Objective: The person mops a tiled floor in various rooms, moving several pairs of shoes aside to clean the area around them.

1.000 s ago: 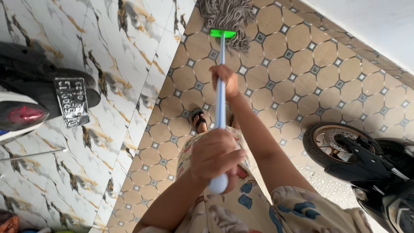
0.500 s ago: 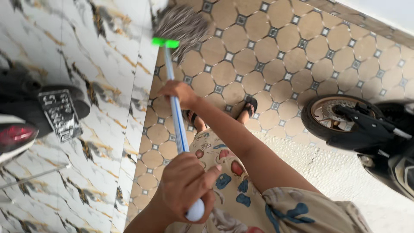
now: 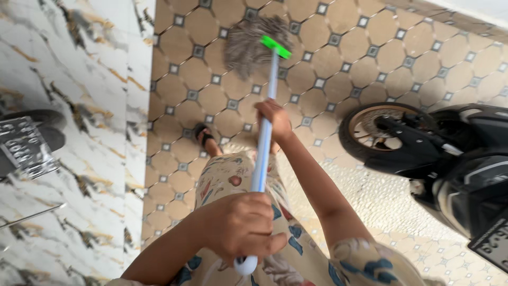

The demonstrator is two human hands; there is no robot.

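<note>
Since half a second ago the mop head (image 3: 253,45) has swung from the edge of the marbled wall tiles out onto the tan patterned floor (image 3: 338,69), and the view has turned so the motorbike wheel (image 3: 378,135) sits closer to the middle; this reads as a sideways wiping stroke in progress across the floor. From the head camera, the mop handle (image 3: 264,132), pale blue and white, runs nearly straight away from the person, tilted slightly rightward at the far end, its long axis going from the rounded white butt near the bottom of the picture up to the green clamp (image 3: 275,46) that holds the grey strands against the floor. The left hand (image 3: 244,228) is wrapped fully shut around the near end of the handle, just above the butt. The right hand (image 3: 275,121) is closed around the handle about midway along, arm stretched forward. A sandalled foot (image 3: 203,136) stands on the tiles just left of the handle, and the floral garment (image 3: 227,177) hangs below it. At the left edge a second vehicle's number plate (image 3: 24,148) shows against the marbled wall (image 3: 79,79).
</note>
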